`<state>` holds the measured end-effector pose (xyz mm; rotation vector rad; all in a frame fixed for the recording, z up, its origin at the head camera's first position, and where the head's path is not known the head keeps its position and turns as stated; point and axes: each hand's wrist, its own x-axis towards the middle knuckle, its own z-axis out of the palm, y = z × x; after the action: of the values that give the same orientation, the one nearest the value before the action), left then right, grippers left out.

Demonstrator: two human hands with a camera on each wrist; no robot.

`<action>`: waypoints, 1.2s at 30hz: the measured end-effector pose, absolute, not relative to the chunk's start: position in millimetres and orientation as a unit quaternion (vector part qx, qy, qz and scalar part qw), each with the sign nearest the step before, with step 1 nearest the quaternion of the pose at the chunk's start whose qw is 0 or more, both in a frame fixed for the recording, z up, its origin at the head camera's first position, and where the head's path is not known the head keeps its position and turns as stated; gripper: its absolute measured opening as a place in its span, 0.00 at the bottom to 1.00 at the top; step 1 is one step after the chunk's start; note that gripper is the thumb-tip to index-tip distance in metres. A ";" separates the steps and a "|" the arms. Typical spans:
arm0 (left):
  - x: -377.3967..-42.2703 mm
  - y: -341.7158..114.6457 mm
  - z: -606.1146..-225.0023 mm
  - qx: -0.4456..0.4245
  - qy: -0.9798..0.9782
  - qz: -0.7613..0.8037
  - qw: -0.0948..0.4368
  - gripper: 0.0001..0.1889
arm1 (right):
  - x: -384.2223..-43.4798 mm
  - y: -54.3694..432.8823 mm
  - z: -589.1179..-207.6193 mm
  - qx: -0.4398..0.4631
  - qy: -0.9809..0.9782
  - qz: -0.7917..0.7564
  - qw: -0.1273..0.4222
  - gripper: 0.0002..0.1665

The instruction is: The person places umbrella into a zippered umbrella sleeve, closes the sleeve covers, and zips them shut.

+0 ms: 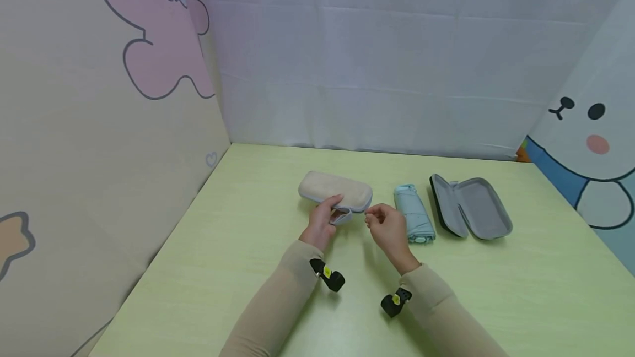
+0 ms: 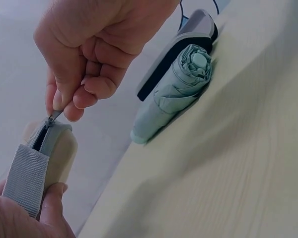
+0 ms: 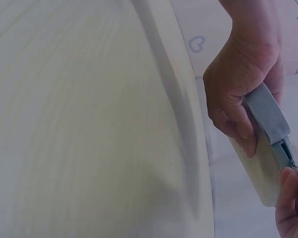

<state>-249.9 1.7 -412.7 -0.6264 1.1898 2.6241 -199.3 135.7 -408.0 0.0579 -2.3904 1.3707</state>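
Note:
A beige zippered case is held up over the table by my left hand, whose fingers and thumb grip its near side by the grey strap. At the case's right end my right hand pinches the small zipper pull between thumb and fingertip. Part of the zipper stands parted beside the strap in both wrist views, but what lies inside cannot be seen. A folded light-teal umbrella lies to the right of my right hand.
Right of the umbrella, a grey-lined hard case lies spread open on the light green-yellow table. A white cloth wall closes off the back, and a wall with cartoon figures stands at the left.

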 end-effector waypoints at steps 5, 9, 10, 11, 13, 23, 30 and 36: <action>-249.2 2.9 -412.8 -0.215 0.394 0.889 0.087 0.09 | -199.3 134.1 -408.4 0.023 -0.851 0.486 0.197 0.04; -247.9 3.9 -412.6 -0.213 0.399 0.888 0.084 0.08 | -198.4 131.8 -407.6 0.029 -0.851 0.486 0.197 0.03; -247.8 4.2 -412.3 -0.213 0.400 0.887 0.085 0.07 | -198.3 131.3 -407.4 0.030 -0.851 0.486 0.197 0.03; -247.6 4.4 -412.1 -0.214 0.401 0.887 0.083 0.07 | -198.0 130.9 -407.0 0.030 -0.851 0.485 0.198 0.03; -247.4 4.8 -411.6 -0.216 0.399 0.888 0.080 0.08 | -197.7 130.7 -406.6 0.030 -0.852 0.484 0.199 0.03; -244.7 8.0 -409.3 -0.227 0.379 0.895 0.058 0.08 | -194.6 128.5 -406.2 0.032 -0.856 0.477 0.197 0.03; -243.0 10.7 -409.2 -0.227 0.375 0.898 0.046 0.10 | -194.0 126.8 -406.5 0.036 -0.858 0.472 0.199 0.03; -242.1 12.9 -407.6 -0.234 0.370 0.898 0.046 0.12 | -194.1 125.6 -407.6 0.035 -0.859 0.468 0.203 0.04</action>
<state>-242.1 12.9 -407.6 -0.7132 1.1285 2.7413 -194.1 125.6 -407.6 0.0969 -2.3988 1.3067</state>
